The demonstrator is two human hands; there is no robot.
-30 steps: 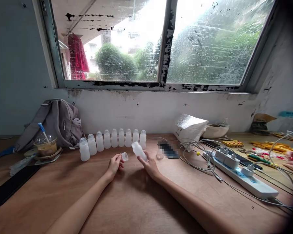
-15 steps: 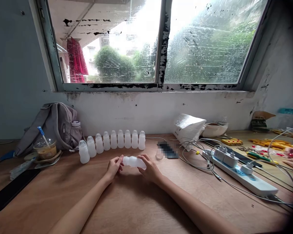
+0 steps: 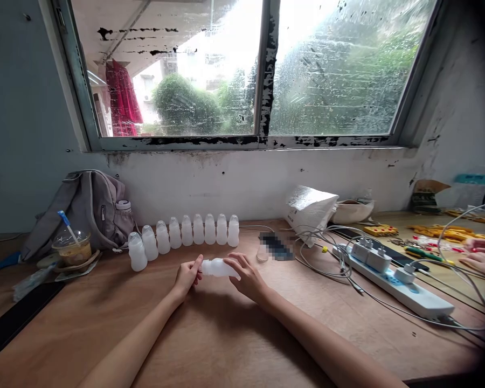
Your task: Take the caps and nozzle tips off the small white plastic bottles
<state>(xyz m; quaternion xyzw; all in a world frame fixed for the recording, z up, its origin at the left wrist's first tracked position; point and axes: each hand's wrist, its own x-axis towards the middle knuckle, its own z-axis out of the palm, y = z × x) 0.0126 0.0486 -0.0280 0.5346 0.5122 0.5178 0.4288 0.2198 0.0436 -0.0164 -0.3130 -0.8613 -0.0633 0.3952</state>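
Note:
A frosted white plastic bottle (image 3: 217, 268) lies on its side between my two hands, just above or on the wooden table (image 3: 210, 334); I cannot tell if it touches. My left hand (image 3: 188, 277) pinches its narrower left end with thumb and fingers. Around the wider right end, my right hand (image 3: 244, 275) has its fingers closed over the top. Behind my hands, several matching bottles (image 3: 187, 230) stand upright in a curved row, each with a clear domed cap. The nearest of them is the bottle (image 3: 137, 253) at the row's left end.
On the left are a grey backpack (image 3: 91, 215), an iced drink cup (image 3: 71, 247) and a black flat object (image 3: 20, 318). To the right lie tangled cables, a white power strip (image 3: 400, 288), a foil bag (image 3: 311, 210) and a phone-like object (image 3: 277, 247). Another person's hand (image 3: 483, 258) shows at the right edge.
The whole view has shifted slightly. Both hands keep hold of the bottle, which stays almost level; my right-hand fingers have moved a little along it.

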